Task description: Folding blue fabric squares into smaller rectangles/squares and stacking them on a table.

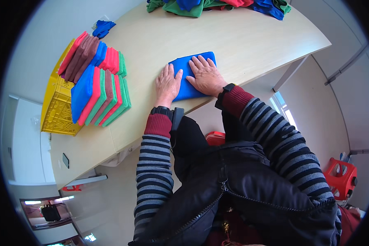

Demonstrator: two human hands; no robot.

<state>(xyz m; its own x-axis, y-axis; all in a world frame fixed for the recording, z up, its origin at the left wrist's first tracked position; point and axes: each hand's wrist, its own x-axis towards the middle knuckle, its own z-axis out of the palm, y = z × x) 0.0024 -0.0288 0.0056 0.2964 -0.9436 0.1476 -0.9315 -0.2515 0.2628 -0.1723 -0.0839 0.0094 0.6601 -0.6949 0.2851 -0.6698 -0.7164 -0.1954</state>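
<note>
Two hands: both ours, flat and open, fingers spread, palms down, gripping nothing
Left hand (168,84): we press it on the left edge of the blue cloth, partly on the table beside it
Right hand (206,76): we lay it across the middle of the same cloth, just beside the left hand
Blue cloth (185,93): folded into a rectangle, flat on the table near its front edge, directly before us
Table (242,41): pale wood top, bare around the cloth
Folded stack (100,96): we count blue, red, green and brown cloths stood on edge in rows, to our left, well apart from the hands
Yellow crate (57,110): slotted plastic, on the table's left side, touching the rows of folded cloths
Loose pile (217,5): unfolded green, blue and red cloths at the far edge of the table
Small blue cloth (103,28): crumpled, lying beyond the folded rows
Red stool (340,176): on the floor at our right
</note>
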